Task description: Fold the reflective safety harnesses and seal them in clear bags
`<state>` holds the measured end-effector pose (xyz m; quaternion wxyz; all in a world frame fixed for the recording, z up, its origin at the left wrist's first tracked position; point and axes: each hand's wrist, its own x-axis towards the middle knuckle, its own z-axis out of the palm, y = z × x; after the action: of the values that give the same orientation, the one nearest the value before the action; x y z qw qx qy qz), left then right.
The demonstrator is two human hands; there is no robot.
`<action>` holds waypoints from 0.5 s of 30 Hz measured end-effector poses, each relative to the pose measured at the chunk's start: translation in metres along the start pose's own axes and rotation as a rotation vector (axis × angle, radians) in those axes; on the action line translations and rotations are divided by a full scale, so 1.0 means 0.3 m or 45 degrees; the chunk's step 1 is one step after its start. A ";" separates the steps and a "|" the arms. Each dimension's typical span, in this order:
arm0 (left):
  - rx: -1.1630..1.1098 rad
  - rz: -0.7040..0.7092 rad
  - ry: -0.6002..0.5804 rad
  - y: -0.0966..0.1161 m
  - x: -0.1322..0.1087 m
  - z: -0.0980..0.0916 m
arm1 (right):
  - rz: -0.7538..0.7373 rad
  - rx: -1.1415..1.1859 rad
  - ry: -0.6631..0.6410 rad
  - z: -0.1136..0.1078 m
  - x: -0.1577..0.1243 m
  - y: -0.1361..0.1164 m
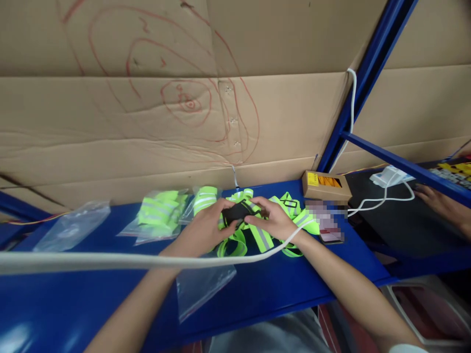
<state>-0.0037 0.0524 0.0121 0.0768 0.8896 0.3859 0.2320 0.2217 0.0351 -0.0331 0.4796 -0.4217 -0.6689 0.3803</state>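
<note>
Between my two hands is a neon-yellow reflective strap harness [262, 239] with a black pad-like piece [236, 212]. My left hand [209, 224] grips the left side of the black piece, thumb along its lower edge. On the other side, the fingers and thumb of my right hand [275, 219] are closed on its right end. Grey-striped straps hang and curl onto the blue table beneath. More neon strap with a black slider buckle [289, 203] lies just right of my right hand. My fingers hide parts of the black piece.
Bagged neon strips [162, 212] lie left, beside an unfilled clear bag [73, 226]. Another clear bag [202, 287] sits near the front edge. A white cable [147, 261] crosses before my arms. Right are a cardboard box [327, 186], a blurred phone-like object [330, 223] and another person's hand [434, 198].
</note>
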 end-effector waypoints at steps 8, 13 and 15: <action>0.414 0.010 -0.090 0.038 -0.029 -0.003 | 0.059 -0.095 -0.033 0.036 -0.003 -0.031; 0.265 -0.166 -0.064 -0.012 -0.014 -0.082 | 0.083 0.282 0.282 -0.052 0.051 -0.013; 0.101 -0.294 0.100 -0.103 -0.015 -0.143 | 0.094 0.410 0.480 -0.142 0.074 -0.005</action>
<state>-0.0467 0.0687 0.0384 0.0527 0.8319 0.4971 0.2409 0.2583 0.0597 -0.0139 0.6428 -0.4274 -0.4824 0.4140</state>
